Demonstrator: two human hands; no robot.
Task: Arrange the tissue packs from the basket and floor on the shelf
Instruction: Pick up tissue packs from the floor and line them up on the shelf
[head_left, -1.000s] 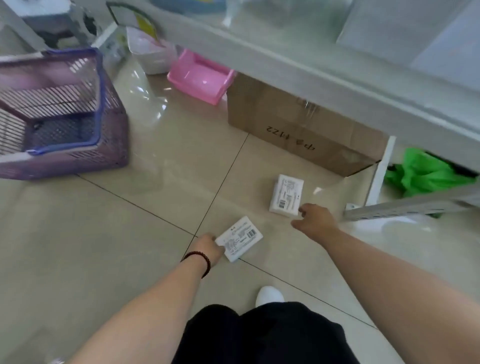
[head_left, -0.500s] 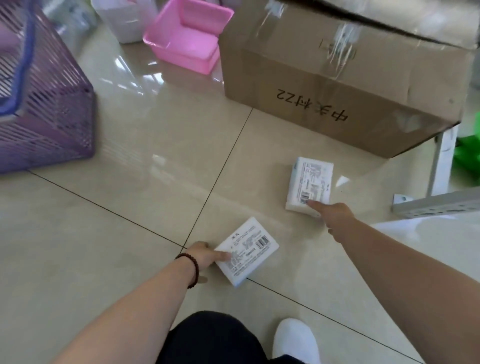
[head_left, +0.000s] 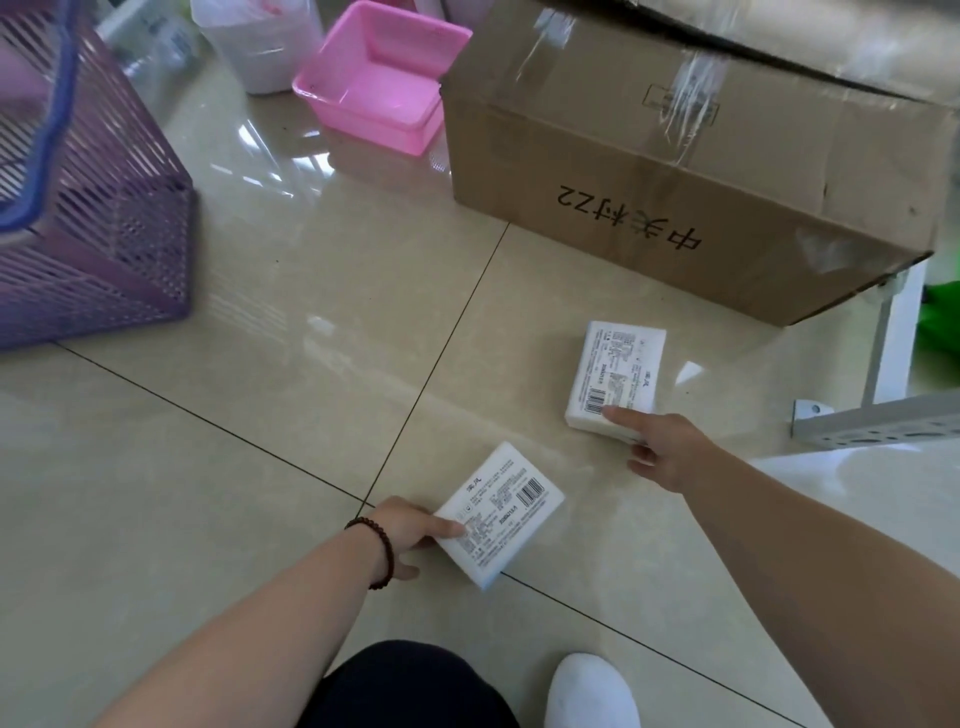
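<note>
Two white tissue packs lie label-up on the tiled floor. My left hand (head_left: 410, 530), a bead bracelet on its wrist, grips the left edge of the near tissue pack (head_left: 501, 512), thumb on top. My right hand (head_left: 662, 449) grips the near edge of the far tissue pack (head_left: 618, 376), its fingertip on the barcode and other fingers under the pack's edge. The purple basket (head_left: 98, 234) stands at the far left; its inside is not visible. A white shelf leg (head_left: 891, 343) and perforated rail (head_left: 878, 423) show at the right.
A taped cardboard box (head_left: 691, 171) sits just behind the far pack. A pink plastic tub (head_left: 379, 78) and a white container (head_left: 260, 41) stand further back. Something green (head_left: 943, 322) lies behind the shelf leg. My white shoe (head_left: 592, 693) is at the bottom.
The view dropped closer to the floor. My left hand closed on the near pack's edge, and my right hand reached the far pack and took hold of its near edge.
</note>
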